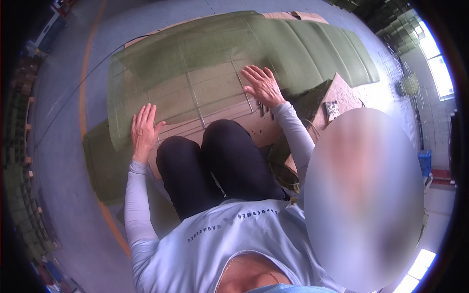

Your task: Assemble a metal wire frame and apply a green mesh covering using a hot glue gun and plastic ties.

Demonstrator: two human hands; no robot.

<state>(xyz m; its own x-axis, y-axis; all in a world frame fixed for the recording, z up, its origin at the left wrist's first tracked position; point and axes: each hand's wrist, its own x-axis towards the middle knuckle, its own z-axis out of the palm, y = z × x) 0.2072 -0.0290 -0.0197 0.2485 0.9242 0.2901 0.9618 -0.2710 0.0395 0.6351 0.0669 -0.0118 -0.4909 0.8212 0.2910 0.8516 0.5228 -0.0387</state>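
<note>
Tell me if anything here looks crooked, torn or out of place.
Nothing looks damaged. The green mesh sheet lies spread over cardboard on the floor, both hands flat on it: left hand, right hand. Its left part folds over itself.

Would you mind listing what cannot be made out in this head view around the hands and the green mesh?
- Lower right: a blurred oval hides whatever lies there.
- Green mesh: its near edge is hidden behind the knees.
- Small dark items on the cardboard: too small to identify.
- Left hand and right hand: palms face down, unseen.
</note>
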